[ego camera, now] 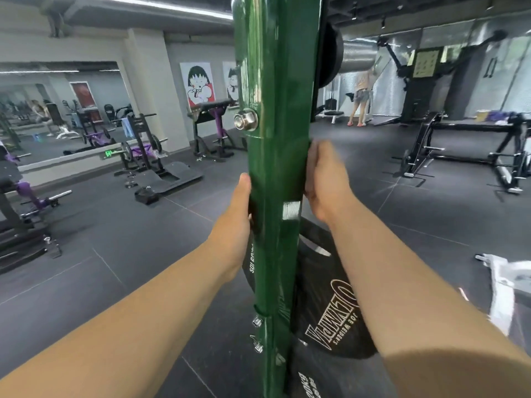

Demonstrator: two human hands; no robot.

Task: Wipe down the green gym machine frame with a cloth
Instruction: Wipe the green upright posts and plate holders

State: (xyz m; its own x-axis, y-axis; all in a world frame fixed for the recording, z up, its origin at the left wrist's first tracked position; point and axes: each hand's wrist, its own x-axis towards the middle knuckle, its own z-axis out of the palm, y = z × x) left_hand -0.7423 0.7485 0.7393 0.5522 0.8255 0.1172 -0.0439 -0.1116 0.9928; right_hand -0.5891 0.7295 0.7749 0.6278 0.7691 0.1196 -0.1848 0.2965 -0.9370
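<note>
Standing upright in the middle of the view: the green frame (pixel 275 168). Reaching round both sides of it: left hand (pixel 238 214) and right hand (pixel 324 179), fingers going behind the post, so impossible to tell whether holding or flat. No cloth visible. Possibly wiping only the hidden back and missing the front. Risking a scraped knuckle on the bolt (pixel 245 119) when sliding upward, or bumping the weight plate (pixel 330 305) below.

The dark tiled floor (pixel 120 254) carries the green frame (pixel 275 168), black weight plates (pixel 324 320) (leaning beside the frame), purple machines (pixel 140 150) and a black rack (pixel 465 150).
</note>
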